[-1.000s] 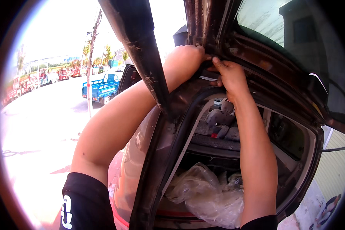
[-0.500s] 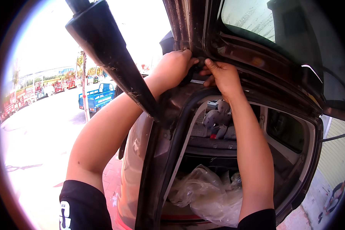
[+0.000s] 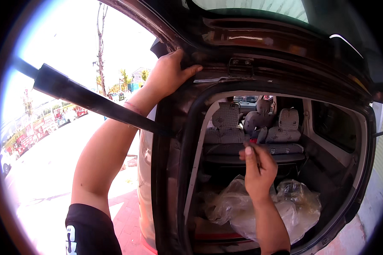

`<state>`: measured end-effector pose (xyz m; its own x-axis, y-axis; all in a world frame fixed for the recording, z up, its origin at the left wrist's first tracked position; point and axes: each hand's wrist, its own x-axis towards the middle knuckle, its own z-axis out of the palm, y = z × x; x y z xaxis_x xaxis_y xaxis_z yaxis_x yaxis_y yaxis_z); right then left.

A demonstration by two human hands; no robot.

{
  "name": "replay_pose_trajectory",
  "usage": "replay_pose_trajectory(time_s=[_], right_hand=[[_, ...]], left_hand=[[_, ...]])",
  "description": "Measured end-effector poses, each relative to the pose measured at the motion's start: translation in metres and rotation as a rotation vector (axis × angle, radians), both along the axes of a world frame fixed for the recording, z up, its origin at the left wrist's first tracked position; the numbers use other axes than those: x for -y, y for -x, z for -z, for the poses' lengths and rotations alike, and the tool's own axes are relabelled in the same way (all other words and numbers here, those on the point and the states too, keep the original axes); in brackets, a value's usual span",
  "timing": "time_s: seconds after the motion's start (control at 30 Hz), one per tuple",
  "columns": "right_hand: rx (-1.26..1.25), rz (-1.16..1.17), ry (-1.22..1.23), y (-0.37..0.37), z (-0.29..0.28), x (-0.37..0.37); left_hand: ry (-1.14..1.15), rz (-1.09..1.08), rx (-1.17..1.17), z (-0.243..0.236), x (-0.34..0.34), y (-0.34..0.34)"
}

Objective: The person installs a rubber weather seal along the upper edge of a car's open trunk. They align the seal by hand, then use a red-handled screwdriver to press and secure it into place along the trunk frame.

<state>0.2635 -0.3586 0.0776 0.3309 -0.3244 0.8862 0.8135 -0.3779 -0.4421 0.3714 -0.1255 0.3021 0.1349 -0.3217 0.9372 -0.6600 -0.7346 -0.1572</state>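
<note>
The rear of a brown van stands in front of me with its tailgate (image 3: 251, 32) raised. My left hand (image 3: 169, 73) rests against the upper left corner of the rear opening, thumb stretched out to the right, the other fingers partly hidden behind the edge. Lower down, before the opening, my right hand (image 3: 259, 170) is closed in a pinch; a small dark bit seems to show at its fingertips, too unclear to name. A metal hinge bracket (image 3: 241, 67) sits on the top frame, right of my left thumb. Black rubber seal (image 3: 191, 140) lines the opening.
A black strut (image 3: 93, 100) slants across my left forearm to the van's frame. Inside the van are patterned grey seats (image 3: 225, 123) and crumpled clear plastic sheeting (image 3: 293, 208). Red vehicles (image 3: 42, 127) stand along the road at far left.
My right hand has left the top frame and come down before the opening, still pinched. The left hand stays at the corner, its thumb now spread. The view has shifted, uncovering the hinge bracket.
</note>
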Motion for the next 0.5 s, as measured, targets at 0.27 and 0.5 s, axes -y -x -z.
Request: replay_pose_trajectory(time_s=[0.27, 0.5], right_hand=[[-1.196, -0.702, -1.071, 0.066, 0.428, -0.011], [-1.422, -0.675, -1.222, -0.026, 0.534, -0.049]], left_hand=[[-0.066, -0.114, 0.156, 0.008, 0.028, 0.005], [-0.116, -0.233, 0.246, 0.013, 0.036, 0.01]])
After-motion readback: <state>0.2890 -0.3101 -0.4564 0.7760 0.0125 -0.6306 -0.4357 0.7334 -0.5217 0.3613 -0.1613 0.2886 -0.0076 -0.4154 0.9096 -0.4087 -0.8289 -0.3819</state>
